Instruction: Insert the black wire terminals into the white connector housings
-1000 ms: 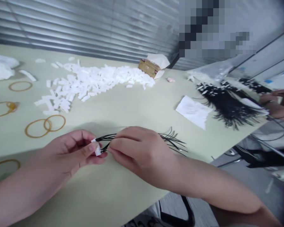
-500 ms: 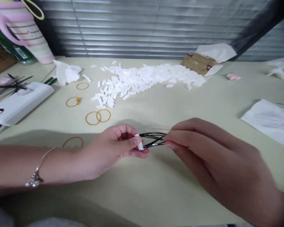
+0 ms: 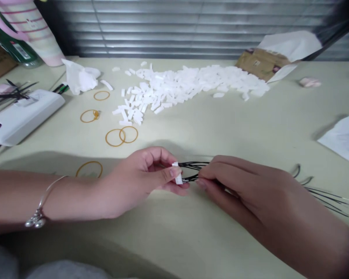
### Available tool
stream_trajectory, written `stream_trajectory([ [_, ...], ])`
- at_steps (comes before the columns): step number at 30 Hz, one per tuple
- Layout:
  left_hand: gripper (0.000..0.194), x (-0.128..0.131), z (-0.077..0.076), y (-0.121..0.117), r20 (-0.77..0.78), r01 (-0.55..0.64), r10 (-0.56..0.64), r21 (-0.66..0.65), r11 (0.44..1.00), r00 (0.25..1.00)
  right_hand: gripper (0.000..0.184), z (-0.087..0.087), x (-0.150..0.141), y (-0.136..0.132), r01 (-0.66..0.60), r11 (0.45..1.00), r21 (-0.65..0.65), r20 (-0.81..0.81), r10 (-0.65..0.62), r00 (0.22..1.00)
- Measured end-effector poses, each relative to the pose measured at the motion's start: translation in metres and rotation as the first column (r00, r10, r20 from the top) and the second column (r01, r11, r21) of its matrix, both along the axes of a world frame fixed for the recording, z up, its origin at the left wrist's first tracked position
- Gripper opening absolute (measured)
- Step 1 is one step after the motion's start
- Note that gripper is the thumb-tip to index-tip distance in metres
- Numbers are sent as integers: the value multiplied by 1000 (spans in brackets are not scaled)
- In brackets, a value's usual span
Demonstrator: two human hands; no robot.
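Note:
My left hand [image 3: 136, 182] pinches a small white plastic connector [image 3: 178, 173] between thumb and fingers, just above the pale green table [image 3: 192, 128]. Thin black wires [image 3: 192, 166] run out of the connector to the right. My right hand [image 3: 250, 190] is closed on those wires close to the connector, fingertips almost touching it. The wires' free ends [image 3: 325, 193] trail out past my right wrist onto the table. A thin bracelet [image 3: 39, 211] hangs on my left wrist.
A big heap of white connectors [image 3: 186, 85] lies at the back centre, next to a torn brown box [image 3: 258, 62]. Several rubber bands [image 3: 120, 135] lie to the left. A white flat device [image 3: 20, 120], crumpled tissue [image 3: 80, 79] and paper sheet [image 3: 343, 137] sit at the sides.
The view swung left from the table's right end, then settled. My right hand slid closer to the connector along the wires. My left hand kept its pinch on the connector.

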State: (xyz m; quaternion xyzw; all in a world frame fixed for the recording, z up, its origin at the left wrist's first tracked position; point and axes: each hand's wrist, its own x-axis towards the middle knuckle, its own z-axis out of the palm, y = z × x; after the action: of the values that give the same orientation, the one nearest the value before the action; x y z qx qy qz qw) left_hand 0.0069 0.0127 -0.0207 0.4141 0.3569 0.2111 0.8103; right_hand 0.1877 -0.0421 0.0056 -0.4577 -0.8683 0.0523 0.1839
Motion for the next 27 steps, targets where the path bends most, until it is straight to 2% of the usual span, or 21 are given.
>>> stream_trajectory([
  [8,7,0,-1,-2,-25,13,-11,42,999,1000,25,-1,-1,0,36,995,-98,-63,-42,997],
  [15,7,-1,1,-1,-68,35,-30,78,996,997,20,-5,-3,-5,-2,996,-90,-76,-5,997],
  [21,7,-1,1,-1,-83,55,-47,101,993,995,24,-10,-11,-6,19,1000,-12,-39,-19,999],
  [25,8,1,2,-1,-93,37,-29,86,996,995,20,-6,-5,-6,5,999,-32,-19,-6,1000],
  [27,8,2,3,-1,-77,19,-14,66,998,997,17,-2,0,-6,52,999,10,0,-52,999],
])
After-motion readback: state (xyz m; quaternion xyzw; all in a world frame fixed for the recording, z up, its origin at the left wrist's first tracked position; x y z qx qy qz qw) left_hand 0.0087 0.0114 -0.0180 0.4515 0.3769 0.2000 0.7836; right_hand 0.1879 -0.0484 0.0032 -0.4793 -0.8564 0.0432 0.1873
